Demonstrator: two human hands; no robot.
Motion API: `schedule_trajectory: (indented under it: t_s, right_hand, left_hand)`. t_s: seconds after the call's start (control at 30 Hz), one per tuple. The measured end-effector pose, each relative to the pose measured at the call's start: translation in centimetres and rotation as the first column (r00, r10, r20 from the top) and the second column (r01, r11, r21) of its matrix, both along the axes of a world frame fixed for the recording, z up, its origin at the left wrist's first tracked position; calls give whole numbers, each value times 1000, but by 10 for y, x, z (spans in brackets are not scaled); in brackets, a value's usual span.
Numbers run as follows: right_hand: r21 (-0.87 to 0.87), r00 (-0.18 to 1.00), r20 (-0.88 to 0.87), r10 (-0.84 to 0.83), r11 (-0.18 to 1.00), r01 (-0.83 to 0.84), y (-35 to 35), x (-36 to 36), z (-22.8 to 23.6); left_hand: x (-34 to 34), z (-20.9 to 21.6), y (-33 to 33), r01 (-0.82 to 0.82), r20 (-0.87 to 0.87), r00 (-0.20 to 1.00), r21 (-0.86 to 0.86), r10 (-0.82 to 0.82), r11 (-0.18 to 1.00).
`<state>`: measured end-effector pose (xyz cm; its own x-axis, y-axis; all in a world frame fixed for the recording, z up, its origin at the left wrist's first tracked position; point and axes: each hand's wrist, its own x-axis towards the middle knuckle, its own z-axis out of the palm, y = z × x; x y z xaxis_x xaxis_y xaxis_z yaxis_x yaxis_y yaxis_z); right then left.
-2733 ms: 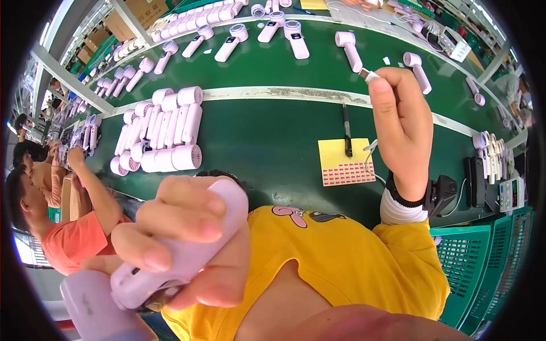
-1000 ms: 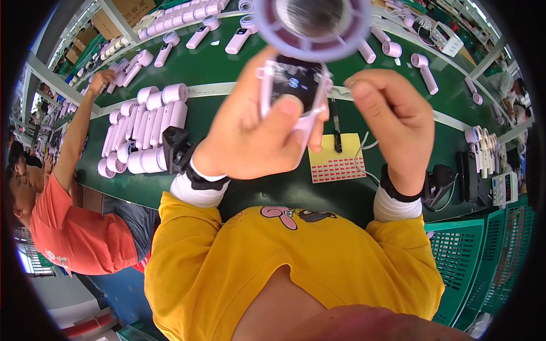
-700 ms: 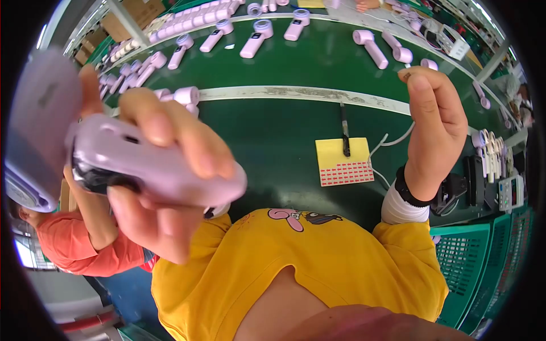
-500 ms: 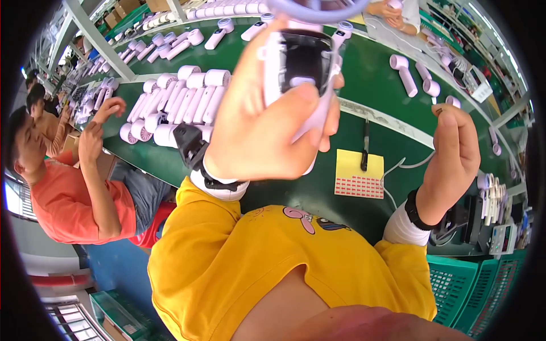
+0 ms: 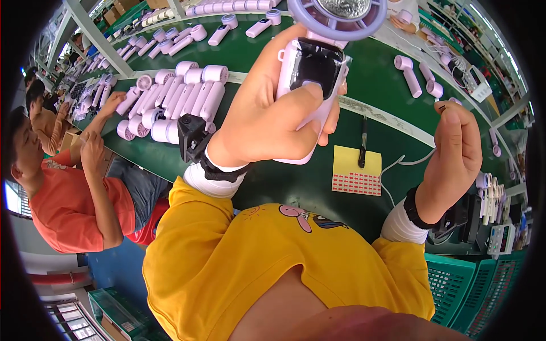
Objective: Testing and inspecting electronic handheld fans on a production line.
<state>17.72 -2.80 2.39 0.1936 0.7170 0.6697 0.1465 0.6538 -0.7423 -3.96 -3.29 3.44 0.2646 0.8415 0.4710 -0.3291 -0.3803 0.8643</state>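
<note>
My left hand (image 5: 273, 125) is wrapped round the handle of a lilac handheld fan (image 5: 290, 74), held up over the bench. Its thumb presses near the button below the glossy black panel. The round fan head (image 5: 372, 25) points upward, partly cut off by the top edge, with a silvery centre. On the right, my right hand (image 5: 455, 153) is closed in a pinch on a small dark-tipped cable plug (image 5: 441, 108). A white cable (image 5: 418, 161) runs from behind that hand down to the bench; its join with the plug is hidden.
Rows of lilac fans (image 5: 196, 99) lie on the green bench (image 5: 273, 190) at left. A yellow label sheet (image 5: 355, 176) with a black pen (image 5: 363, 142) lies between my arms. Loose fans (image 5: 408, 77) rest at far right. A co-worker in orange (image 5: 79, 199) sits left; green crates (image 5: 455, 284) stand lower right.
The fan in my left hand has shifted right and slightly down, showing more of its head. My right hand has barely moved. The co-worker's hand has reached to the fan rows.
</note>
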Motion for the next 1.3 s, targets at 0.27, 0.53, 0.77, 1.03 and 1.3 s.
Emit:
schedule_trajectory:
  t_s: [0.27,0.53,0.77,1.03,1.3]
  right_hand:
    - [25,1000,-6,7,1000,-7,-4,1,0]
    - [71,999,48,-15,997,12,-8,-2,-2]
    - [106,995,92,-50,994,40,-7,1,-4]
    - [84,999,39,14,996,-17,-9,1,-3]
    - [74,997,72,28,997,-33,-7,-3,-4]
  left_hand:
    - [-13,-18,-9,-11,-27,1000,-111,8,994]
    - [-23,-37,-14,45,86,996,-243,-25,969]
    - [-24,-44,-12,58,102,994,-238,-34,970]
    - [-20,-47,-12,0,40,999,-229,9,973]
    - [-20,-54,-4,12,92,996,-221,8,975]
